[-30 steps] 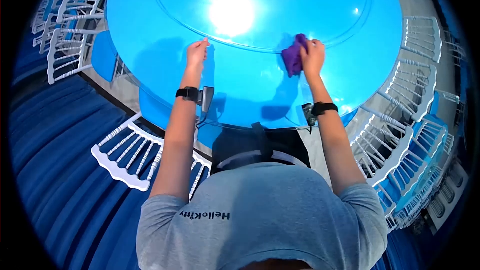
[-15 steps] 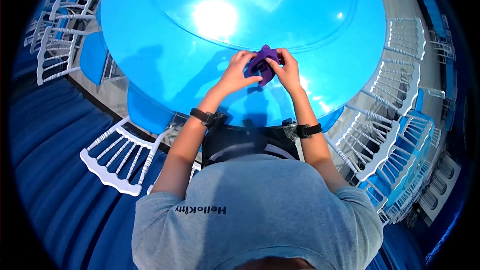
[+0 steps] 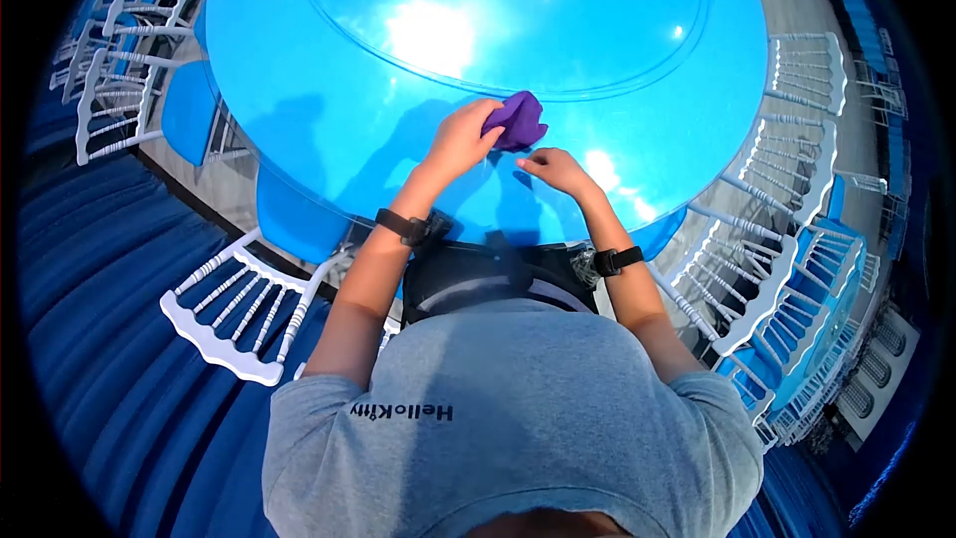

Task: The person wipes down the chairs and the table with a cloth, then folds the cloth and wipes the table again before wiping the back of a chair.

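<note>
A crumpled purple cloth is held over the near part of a round, shiny blue table. My left hand grips the cloth's left side between fingers and thumb. Just below and right of the cloth, my right hand is apart from it, its fingers curled in and nothing visible in them. Dark shadows of the hands fall on the tabletop.
A raised round turntable sits on the table, with small objects at its far edge. White chairs with blue seats stand around the table. Blue pleated fabric lies at the left. More chairs and a blue table are at the right.
Both hands were on the cloth before. My right hand has let go and drawn back toward me, while my left hand keeps hold; the cloth now looks more bunched.
</note>
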The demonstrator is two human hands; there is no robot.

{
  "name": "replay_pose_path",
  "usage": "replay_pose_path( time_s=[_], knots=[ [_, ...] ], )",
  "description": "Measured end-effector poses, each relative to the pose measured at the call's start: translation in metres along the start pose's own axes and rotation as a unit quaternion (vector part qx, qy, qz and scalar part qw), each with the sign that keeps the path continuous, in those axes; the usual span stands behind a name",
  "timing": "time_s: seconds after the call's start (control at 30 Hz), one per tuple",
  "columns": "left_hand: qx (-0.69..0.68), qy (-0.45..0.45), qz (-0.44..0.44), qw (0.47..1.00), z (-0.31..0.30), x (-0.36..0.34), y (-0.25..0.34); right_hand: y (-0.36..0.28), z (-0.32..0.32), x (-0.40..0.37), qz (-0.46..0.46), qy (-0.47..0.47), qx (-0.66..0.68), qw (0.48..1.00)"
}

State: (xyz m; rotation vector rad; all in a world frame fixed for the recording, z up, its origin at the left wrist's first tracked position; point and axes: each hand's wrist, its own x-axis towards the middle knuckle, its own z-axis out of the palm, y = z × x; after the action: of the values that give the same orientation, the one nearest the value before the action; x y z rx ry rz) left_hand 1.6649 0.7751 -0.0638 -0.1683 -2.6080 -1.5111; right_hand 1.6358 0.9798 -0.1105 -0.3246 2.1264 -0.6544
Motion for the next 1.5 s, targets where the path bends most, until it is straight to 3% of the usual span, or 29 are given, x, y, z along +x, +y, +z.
replay_pose_path(
  time_s=[0.03,0.07,0.13,0.17,0.2,0.23,0.27,0.33,0.4,0.47,0.53,0.6,0.67,0.73,0.8,0.87,1.0,1.03,1.07,1.1,1.13,1.2,1.23,1.27,1.3,1.4,1.5],
  knots=[
    [0.001,-0.002,-0.003,1.0,0.0,0.001,0.004,-0.007,0.005,-0.003,-0.072,0.006,0.101,0.992],
    [0.024,-0.043,0.003,0.999,0.0,0.0,0.01,-0.009,0.013,0.003,-0.071,0.003,0.104,0.992],
    [0.049,-0.087,0.006,0.995,0.004,-0.002,0.025,-0.021,0.027,0.012,-0.172,0.123,0.338,0.917],
    [0.051,-0.131,0.025,0.99,0.01,-0.005,0.034,-0.029,0.026,0.009,-0.175,0.174,0.353,0.902],
    [0.053,-0.173,0.045,0.982,0.015,-0.008,0.045,-0.019,0.043,0.019,-0.212,0.243,0.426,0.845],
    [0.037,-0.196,0.017,0.98,0.016,-0.01,0.062,-0.017,0.048,0.024,-0.213,0.259,0.429,0.838],
    [0.021,-0.218,-0.012,0.976,0.016,-0.01,0.075,-0.01,0.047,0.027,-0.207,0.249,0.406,0.855],
    [0.002,-0.222,0.014,0.975,0.019,-0.009,0.073,0.0,0.039,0.024,-0.2,0.211,0.345,0.892],
    [-0.152,-0.265,-0.01,0.952,0.014,-0.001,0.075,0.009,0.03,0.016,-0.199,0.195,0.305,0.91],
    [-0.192,-0.293,-0.116,0.93,0.006,0.005,0.068,0.017,0.024,0.006,-0.201,0.195,0.276,0.919],
    [-0.185,-0.217,-0.171,0.943,0.01,0.005,0.025,0.027,0.017,0.002,-0.208,0.199,0.255,0.923],
    [-0.088,-0.072,-0.198,0.974,0.006,0.001,-0.047,0.033,0.005,0.004,-0.218,0.199,0.225,0.929],
    [-0.114,0.069,-0.325,0.936,-0.021,0.007,-0.097,0.033,-0.006,0.002,-0.231,0.203,0.194,0.932],
    [-0.161,0.187,-0.358,0.901,-0.048,0.018,-0.114,0.008,-0.022,-0.017,-0.218,0.23,0.242,0.917],
    [-0.215,0.233,-0.406,0.857,-0.065,0.036,-0.133,0.015,-0.039,-0.022,-0.254,0.236,0.193,0.918],
    [-0.205,0.247,-0.419,0.85,-0.078,0.052,-0.163,0.027,-0.064,-0.025,-0.316,0.268,0.117,0.903],
    [-0.156,0.239,-0.457,0.843,-0.088,0.062,-0.192,0.056,-0.12,-0.035,-0.486,0.364,-0.09,0.789],
    [-0.158,0.238,-0.456,0.843,-0.088,0.06,-0.204,0.047,-0.134,-0.042,-0.499,0.373,-0.119,0.773],
    [-0.168,0.242,-0.432,0.852,-0.087,0.055,-0.216,0.038,-0.155,-0.049,-0.495,0.318,-0.17,0.791],
    [-0.177,0.246,-0.409,0.861,-0.085,0.054,-0.223,0.087,-0.128,-0.038,-0.284,0.323,0.04,0.902],
    [-0.177,0.243,-0.408,0.862,-0.083,0.057,-0.217,0.137,-0.1,-0.027,-0.044,0.297,0.249,0.921],
    [-0.213,0.269,-0.424,0.838,-0.082,0.056,-0.193,0.109,-0.074,-0.018,0.046,0.244,0.513,0.822],
    [-0.214,0.268,-0.424,0.838,-0.082,0.055,-0.191,0.131,-0.046,0.006,0.019,0.214,0.561,0.799],
    [-0.214,0.248,-0.421,0.846,-0.084,0.054,-0.191,0.155,-0.017,0.04,0.06,0.205,0.586,0.782],
    [-0.213,0.228,-0.419,0.853,-0.084,0.054,-0.191,0.099,-0.013,0.034,-0.039,0.182,0.655,0.732],
    [-0.178,0.198,-0.443,0.856,-0.084,0.053,-0.189,0.063,-0.002,0.067,-0.089,0.154,0.774,0.608],
    [-0.214,0.207,-0.433,0.851,-0.075,0.05,-0.182,0.05,0.011,0.099,-0.134,0.153,0.794,0.573]
  ],
)
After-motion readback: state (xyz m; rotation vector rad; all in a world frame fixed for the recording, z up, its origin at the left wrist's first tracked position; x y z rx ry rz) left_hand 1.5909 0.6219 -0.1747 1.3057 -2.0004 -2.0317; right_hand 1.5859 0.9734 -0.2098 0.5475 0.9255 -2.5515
